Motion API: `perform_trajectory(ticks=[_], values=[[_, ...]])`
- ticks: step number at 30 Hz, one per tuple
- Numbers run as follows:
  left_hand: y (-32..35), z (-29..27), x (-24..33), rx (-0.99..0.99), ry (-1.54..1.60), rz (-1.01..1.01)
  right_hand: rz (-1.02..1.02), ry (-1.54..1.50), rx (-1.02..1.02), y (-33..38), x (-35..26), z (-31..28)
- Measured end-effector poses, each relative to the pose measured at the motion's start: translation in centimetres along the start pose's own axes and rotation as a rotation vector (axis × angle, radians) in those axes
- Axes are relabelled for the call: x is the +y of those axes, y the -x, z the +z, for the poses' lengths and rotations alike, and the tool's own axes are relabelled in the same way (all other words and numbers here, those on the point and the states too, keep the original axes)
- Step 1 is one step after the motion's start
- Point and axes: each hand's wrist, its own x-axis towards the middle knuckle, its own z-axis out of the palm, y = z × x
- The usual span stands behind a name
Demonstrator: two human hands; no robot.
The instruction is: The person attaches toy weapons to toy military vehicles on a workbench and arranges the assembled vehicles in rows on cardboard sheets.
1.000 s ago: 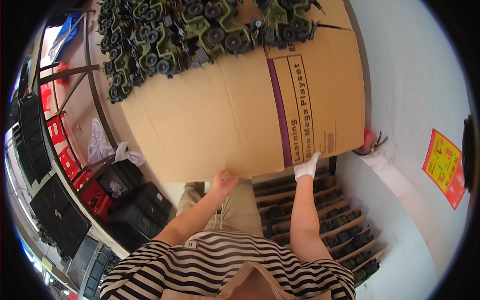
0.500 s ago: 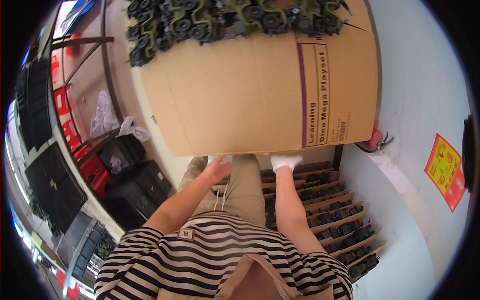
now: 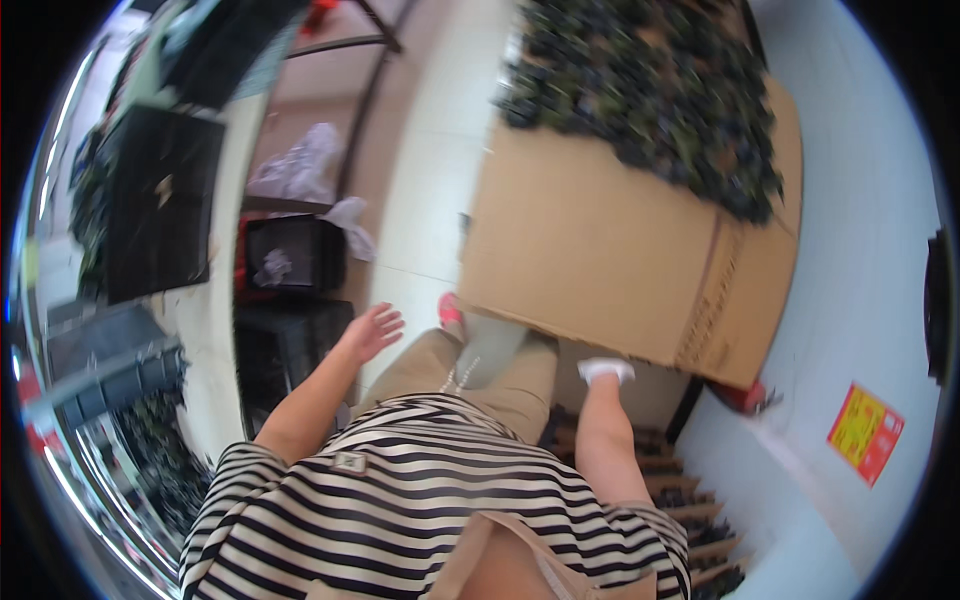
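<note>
My bare left hand [image 3: 375,332] hangs in the air over the floor, fingers apart and holding nothing. On my right hand [image 3: 606,370] is a white glove; it is just on my side of the large cardboard's near edge, and blur hides how its fingers are set. The flat brown cardboard [image 3: 590,235] lies in front of me, with a printed band along its right part. Across its far half sit many dark green and black toy vehicle pieces [image 3: 640,90], packed close together and smeared by motion.
Below the cardboard, at my right, stand rows of dark pieces between cardboard dividers [image 3: 690,495]. A red fire extinguisher [image 3: 738,397] is beside the pale wall. Black crates [image 3: 290,345] and a shelf post [image 3: 368,110] are on the left. A pink shoe [image 3: 450,308] shows on the floor.
The view has swung left, so the cardboard now appears farther right. My left hand has moved away from the cardboard's edge, out to the left. My right hand remains near that edge.
</note>
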Motion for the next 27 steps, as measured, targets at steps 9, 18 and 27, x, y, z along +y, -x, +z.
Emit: perform_trajectory(ticks=[9, 18, 27], values=[[-0.2, -17.6, -0.8, 0.584, -0.762, 0.532, -0.133, 1.066, -0.489, 11.5, 10.1, 20.2], [3.3, -29.6, -8.7, 0.826, -0.030, 0.530, -0.414, 1.744, -0.916, 21.5, 22.5, 40.1], [31.1, -37.2, -2.2, 1.028, 0.658, 1.423, -0.558, 2.444, -1.019, 20.1, 31.7, 43.2]])
